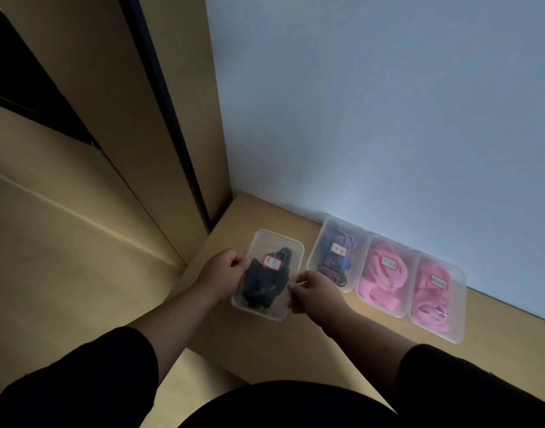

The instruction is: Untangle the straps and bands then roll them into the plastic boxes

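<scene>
Both hands held one clear plastic box (266, 273) over the tan worktop (295, 341). The left hand (220, 271) gripped the box's left side, with its fingers curled round the rim. The right hand (311, 291) pinched the box's right side near the front corner. Inside this box lay a heap of black straps (263, 285). A small white label with a red edge (271, 262) sat on top of the box.

To the right, three more clear boxes stood in a row along the pale wall (388, 118), side by side and touching. The nearest one (334, 251) held blue and purple bands. The next two boxes (383, 274) and (437, 299) held pink bands. Each had a small label on top, but the writing was too small to read.

The box in the hands was just left of the row, a little apart from it. Black sleeves (120, 359) covered both upper arms. Tan cupboard panels (95, 118) stood at the left.
</scene>
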{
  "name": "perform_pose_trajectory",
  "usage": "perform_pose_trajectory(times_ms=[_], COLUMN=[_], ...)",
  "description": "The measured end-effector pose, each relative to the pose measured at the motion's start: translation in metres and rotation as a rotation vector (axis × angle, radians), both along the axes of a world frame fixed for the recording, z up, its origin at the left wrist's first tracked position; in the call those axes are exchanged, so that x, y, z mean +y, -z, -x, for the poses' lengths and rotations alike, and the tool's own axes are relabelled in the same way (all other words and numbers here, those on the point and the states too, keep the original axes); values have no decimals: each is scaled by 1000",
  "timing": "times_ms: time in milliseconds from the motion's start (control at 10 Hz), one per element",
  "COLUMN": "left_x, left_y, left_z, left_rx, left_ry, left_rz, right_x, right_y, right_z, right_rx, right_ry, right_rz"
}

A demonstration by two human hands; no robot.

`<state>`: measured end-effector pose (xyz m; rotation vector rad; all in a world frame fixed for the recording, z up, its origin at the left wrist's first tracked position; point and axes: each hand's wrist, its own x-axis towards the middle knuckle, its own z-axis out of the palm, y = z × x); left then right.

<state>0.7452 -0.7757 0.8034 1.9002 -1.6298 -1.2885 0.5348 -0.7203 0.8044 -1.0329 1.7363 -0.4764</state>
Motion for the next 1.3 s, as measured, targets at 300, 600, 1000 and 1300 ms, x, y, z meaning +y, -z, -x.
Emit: perform_pose_trajectory(times_ms=[300, 600, 1000, 1300], left_x=[-74, -115, -128, -102], left_y=[4, 19, 30, 6], left_z=[16, 40, 44, 49], left_rx=[-94, -52, -43, -121], left_ry=[56, 116, 71, 230], left_rz=[68, 38, 18, 166], right_x=[-58, -93, -91, -66], right_y=[1, 4, 0, -23], right_z=[-12, 3, -2, 2], right_rx=[364, 484, 514, 438], right_ry=[-44, -88, -14, 50], right_rz=[113, 39, 48, 172])
